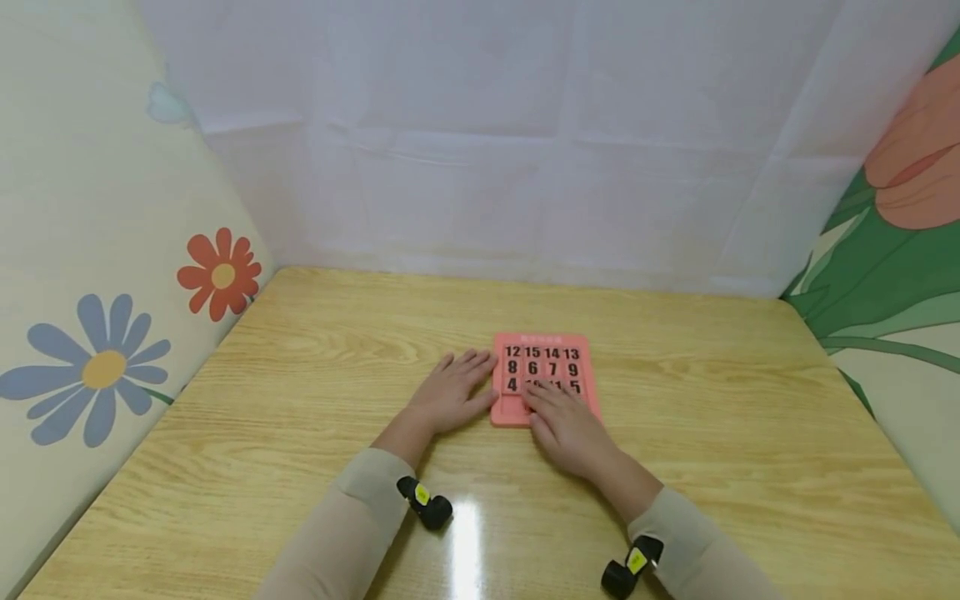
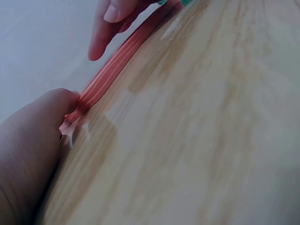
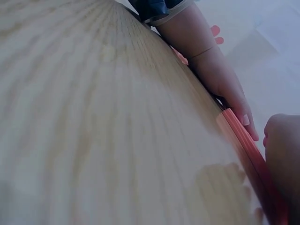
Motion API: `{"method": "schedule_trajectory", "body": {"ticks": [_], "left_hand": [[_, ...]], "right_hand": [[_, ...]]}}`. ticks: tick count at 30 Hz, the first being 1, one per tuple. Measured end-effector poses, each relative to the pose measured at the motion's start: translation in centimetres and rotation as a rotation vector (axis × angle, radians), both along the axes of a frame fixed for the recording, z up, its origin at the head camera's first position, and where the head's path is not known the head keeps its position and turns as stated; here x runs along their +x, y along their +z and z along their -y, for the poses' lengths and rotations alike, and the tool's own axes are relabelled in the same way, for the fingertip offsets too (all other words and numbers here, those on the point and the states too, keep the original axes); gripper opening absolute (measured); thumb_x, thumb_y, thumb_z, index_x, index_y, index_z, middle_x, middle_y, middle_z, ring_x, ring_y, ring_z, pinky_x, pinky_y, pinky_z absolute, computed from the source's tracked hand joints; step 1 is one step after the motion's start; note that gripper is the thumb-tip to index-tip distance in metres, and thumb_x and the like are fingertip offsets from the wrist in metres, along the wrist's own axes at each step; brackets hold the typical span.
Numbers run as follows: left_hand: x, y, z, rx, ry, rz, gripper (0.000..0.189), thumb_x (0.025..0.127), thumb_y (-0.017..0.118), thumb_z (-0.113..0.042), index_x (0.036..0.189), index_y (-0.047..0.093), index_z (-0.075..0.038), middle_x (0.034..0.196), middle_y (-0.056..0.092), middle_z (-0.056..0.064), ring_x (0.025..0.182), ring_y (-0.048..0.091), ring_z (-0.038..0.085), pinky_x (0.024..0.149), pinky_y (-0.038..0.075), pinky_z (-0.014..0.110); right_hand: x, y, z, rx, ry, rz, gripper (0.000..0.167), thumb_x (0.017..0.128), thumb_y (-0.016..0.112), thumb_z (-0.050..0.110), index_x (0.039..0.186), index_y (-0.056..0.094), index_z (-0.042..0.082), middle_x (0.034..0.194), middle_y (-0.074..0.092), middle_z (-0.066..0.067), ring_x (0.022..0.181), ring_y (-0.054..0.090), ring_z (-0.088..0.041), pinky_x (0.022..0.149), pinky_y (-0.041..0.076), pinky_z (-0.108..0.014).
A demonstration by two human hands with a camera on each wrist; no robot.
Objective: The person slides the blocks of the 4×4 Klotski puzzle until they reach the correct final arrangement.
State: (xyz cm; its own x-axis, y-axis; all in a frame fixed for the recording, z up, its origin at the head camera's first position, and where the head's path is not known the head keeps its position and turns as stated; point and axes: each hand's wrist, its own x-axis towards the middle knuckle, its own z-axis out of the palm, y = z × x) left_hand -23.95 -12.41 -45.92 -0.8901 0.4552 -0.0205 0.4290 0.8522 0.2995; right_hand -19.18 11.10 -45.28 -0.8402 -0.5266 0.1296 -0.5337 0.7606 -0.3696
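A pink number-sliding puzzle (image 1: 590, 367) lies flat on the table, its black-numbered tiles in rows with 12, 15, 14, 13 along the top. The lower left corner shows a slot with no tile. My left hand (image 1: 452, 392) rests beside the board, fingertips and thumb at its left edge. In the left wrist view the thumb (image 2: 63, 101) touches the side of the frame. Over the bottom rows lies my right hand (image 1: 566, 425), fingers extended onto the tiles and partly covering 10 and 11. The right wrist view shows its thumb side (image 3: 283, 154) close above the pink edge.
The wood-grain table (image 1: 300, 333) reaches back to a white cloth (image 1: 450, 200). Flower-patterned panels stand on the left (image 1: 97, 233) and right (image 1: 900, 275). Each wrist wears a small black camera, one of them the left camera (image 1: 433, 510).
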Motion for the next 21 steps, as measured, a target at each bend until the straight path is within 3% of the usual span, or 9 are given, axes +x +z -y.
{"method": "schedule_trajectory", "body": {"ticks": [9, 21], "left_hand": [[0.1, 0.2, 0.0, -0.007, -0.014, -0.005, 0.066, 0.101, 0.039, -0.049, 0.156, 0.027, -0.015, 0.163, 0.025, 0.006, 0.152, 0.018, 0.028, 0.126, 0.009, 0.05], [0.0, 0.1, 0.0, -0.007, -0.008, -0.012, 0.066, 0.101, 0.039, -0.05, 0.156, 0.027, -0.015, 0.163, 0.026, 0.005, 0.152, 0.019, 0.028, 0.126, 0.009, 0.05]], "right_hand": [[1.0, -0.2, -1.8, 0.002, -0.017, -0.014, 0.043, 0.102, 0.045, 0.027, 0.14, 0.054, 0.01, 0.149, 0.05, -0.008, 0.143, 0.04, -0.028, 0.123, 0.022, -0.049], [1.3, -0.5, -1.6, 0.023, 0.011, -0.016, 0.044, 0.102, 0.045, 0.027, 0.142, 0.053, 0.011, 0.151, 0.048, -0.008, 0.144, 0.038, -0.028, 0.123, 0.023, -0.05]]}}
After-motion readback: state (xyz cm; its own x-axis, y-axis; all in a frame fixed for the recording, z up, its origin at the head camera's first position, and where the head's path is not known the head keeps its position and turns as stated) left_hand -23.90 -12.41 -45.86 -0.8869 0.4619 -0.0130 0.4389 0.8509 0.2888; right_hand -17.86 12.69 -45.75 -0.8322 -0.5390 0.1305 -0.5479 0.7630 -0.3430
